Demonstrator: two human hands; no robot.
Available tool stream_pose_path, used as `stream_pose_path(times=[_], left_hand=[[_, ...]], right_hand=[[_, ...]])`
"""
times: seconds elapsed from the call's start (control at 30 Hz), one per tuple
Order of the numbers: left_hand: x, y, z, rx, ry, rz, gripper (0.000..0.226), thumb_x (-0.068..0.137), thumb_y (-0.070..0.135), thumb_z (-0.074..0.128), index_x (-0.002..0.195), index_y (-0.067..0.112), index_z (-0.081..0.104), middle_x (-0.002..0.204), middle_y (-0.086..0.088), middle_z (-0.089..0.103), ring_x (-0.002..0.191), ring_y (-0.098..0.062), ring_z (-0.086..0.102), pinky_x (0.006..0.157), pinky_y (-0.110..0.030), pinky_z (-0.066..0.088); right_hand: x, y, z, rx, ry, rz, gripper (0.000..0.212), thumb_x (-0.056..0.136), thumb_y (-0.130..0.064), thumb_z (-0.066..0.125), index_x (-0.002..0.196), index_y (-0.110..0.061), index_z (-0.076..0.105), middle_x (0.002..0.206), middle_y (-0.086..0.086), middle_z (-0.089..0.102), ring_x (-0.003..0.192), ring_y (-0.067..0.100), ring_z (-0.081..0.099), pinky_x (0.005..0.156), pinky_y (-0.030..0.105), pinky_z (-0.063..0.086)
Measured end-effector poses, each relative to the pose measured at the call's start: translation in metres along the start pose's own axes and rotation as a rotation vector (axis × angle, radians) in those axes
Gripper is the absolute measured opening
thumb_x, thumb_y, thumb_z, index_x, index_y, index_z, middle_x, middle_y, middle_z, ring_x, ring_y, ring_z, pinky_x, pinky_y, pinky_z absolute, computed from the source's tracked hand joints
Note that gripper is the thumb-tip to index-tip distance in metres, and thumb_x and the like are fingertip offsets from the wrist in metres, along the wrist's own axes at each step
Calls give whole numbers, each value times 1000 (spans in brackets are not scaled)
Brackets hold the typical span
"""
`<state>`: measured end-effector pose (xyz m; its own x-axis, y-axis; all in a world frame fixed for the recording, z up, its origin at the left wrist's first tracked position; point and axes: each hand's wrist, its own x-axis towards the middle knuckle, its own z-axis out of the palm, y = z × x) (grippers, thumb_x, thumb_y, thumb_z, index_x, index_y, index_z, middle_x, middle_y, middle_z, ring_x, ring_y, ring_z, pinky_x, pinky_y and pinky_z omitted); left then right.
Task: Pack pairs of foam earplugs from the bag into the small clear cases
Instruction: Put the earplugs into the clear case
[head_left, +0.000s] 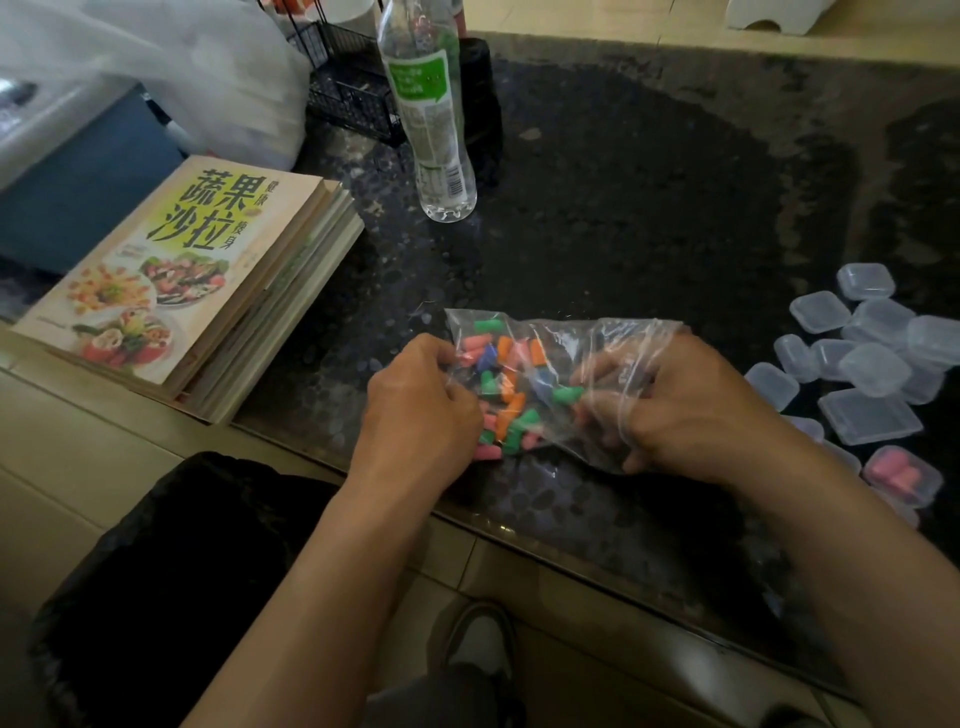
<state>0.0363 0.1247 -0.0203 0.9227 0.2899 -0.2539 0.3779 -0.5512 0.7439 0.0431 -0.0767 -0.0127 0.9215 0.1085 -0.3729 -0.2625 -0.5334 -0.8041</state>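
Note:
A clear plastic bag (550, 338) of foam earplugs (511, 395) in pink, orange, green and blue lies on the dark table near its front edge. My left hand (421, 400) grips the bag's left side with curled fingers. My right hand (680, 410) is at the bag's right end, its fingers pushed inside the plastic among the earplugs; whether they pinch one is hidden. Several small clear cases (872, 364) are heaped at the right. One closed case (901, 475) near the front right holds pink earplugs.
A stack of books (192, 291) with a salad cookbook on top lies at the left. A clear water bottle (436, 114) stands behind the bag, with a black wire rack (348, 88) and a white plastic bag (197, 78) further back. The table's front edge (519, 535) runs diagonally below my hands.

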Motion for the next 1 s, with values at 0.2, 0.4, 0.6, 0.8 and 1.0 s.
stream_pose_path(times=[0.2, 0.4, 0.6, 0.8, 1.0], left_hand=[[-2, 8, -1, 70, 61, -14, 21, 96, 13, 60, 113, 24, 57, 106, 2, 59, 79, -12, 70, 60, -32, 63], [-15, 27, 11, 233, 231, 215, 36, 93, 18, 64, 129, 16, 58, 120, -3, 51, 103, -18, 53, 89, -34, 49], [-50, 64, 37, 24, 269, 479, 22, 91, 8, 63, 111, 17, 68, 101, 6, 64, 87, -7, 61, 76, -20, 47], [-76, 90, 77, -53, 24, 525, 17, 93, 11, 66, 96, 28, 65, 83, 13, 66, 74, 4, 63, 63, -8, 49], [-80, 96, 97, 60, -226, 393, 40, 89, 12, 76, 123, 27, 60, 94, 12, 66, 84, -1, 67, 70, -12, 55]], right_hand=[[-10, 2, -10, 143, 72, -72, 4, 91, -8, 74, 94, -10, 75, 79, -5, 77, 72, 1, 75, 61, 20, 61], [-25, 10, -25, 135, 193, -71, 8, 87, -12, 77, 88, -18, 72, 80, 0, 75, 73, 12, 74, 66, 31, 64], [-44, 25, -48, 326, 277, 16, 10, 94, -2, 67, 94, -12, 69, 79, 6, 75, 71, 17, 76, 64, 33, 65], [-63, 40, -63, 428, 264, 109, 7, 96, -11, 67, 98, -17, 69, 82, 3, 78, 73, 13, 77, 72, 43, 66], [-65, 51, -69, 553, 224, 120, 9, 93, -7, 70, 99, -14, 68, 81, 5, 78, 76, 20, 78, 77, 46, 65]])
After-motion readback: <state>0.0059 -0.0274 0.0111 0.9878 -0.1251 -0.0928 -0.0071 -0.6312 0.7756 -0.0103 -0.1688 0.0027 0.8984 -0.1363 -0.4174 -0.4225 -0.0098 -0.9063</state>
